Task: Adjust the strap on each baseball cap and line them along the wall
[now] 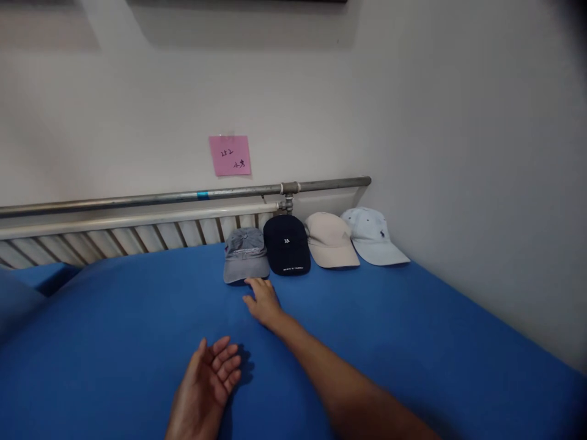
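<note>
Several baseball caps sit in a row at the back of the blue-covered surface [137, 330]. From the left they are a grey cap [246, 252], a black cap [287, 244] with white lettering, a beige cap [331, 241] and a pale blue cap [372, 235] with a small dark emblem. My right hand [265, 300] reaches to the front of the grey cap's brim, fingers apart; whether the fingertips touch it I cannot tell. Lower down, my left hand [208, 379] is held palm up with loosely curled fingers and nothing in it.
Behind the caps a white radiator [132, 238] and a metal pipe [165, 199] run along the wall. A pink note [230, 156] with handwriting is taped above the pipe. A grey wall [495, 201] borders the blue surface on the right.
</note>
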`<state>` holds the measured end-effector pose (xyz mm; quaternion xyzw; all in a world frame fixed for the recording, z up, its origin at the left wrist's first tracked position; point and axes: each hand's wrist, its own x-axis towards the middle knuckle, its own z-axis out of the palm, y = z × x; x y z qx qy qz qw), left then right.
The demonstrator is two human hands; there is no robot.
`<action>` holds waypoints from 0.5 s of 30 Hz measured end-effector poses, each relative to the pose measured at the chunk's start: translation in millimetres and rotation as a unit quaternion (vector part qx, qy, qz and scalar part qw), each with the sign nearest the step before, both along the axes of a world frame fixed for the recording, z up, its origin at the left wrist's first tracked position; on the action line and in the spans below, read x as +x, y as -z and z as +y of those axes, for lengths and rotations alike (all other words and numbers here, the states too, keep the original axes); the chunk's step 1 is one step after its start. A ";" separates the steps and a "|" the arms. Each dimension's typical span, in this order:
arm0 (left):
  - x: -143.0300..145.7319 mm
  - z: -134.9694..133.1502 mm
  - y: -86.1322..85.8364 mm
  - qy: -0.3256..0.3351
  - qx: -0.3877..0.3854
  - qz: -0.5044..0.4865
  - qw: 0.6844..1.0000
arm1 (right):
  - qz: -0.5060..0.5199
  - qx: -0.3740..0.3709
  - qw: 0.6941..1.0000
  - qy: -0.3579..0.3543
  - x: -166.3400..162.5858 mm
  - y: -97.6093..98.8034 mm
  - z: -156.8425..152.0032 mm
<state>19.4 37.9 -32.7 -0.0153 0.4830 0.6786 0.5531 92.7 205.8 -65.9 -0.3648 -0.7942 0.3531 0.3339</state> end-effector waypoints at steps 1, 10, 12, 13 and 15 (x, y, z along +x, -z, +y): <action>-0.1 -0.9 -0.5 0.003 0.008 0.003 1.000 | -0.014 0.010 1.000 0.011 0.4 0.2 2.8; -6.9 -3.5 4.2 0.023 0.029 0.043 0.998 | -0.078 0.113 0.989 -0.050 37.2 5.9 -47.1; -9.9 -2.6 4.4 0.013 0.030 0.040 0.999 | -0.080 0.129 0.986 -0.071 47.6 7.3 -65.2; -11.0 -2.6 3.6 0.001 0.028 0.037 0.999 | -0.080 0.137 0.984 -0.083 52.6 7.8 -73.8; -12.7 -5.1 0.9 -0.034 0.021 0.028 0.999 | -0.081 0.161 0.977 -0.111 62.4 7.6 -90.2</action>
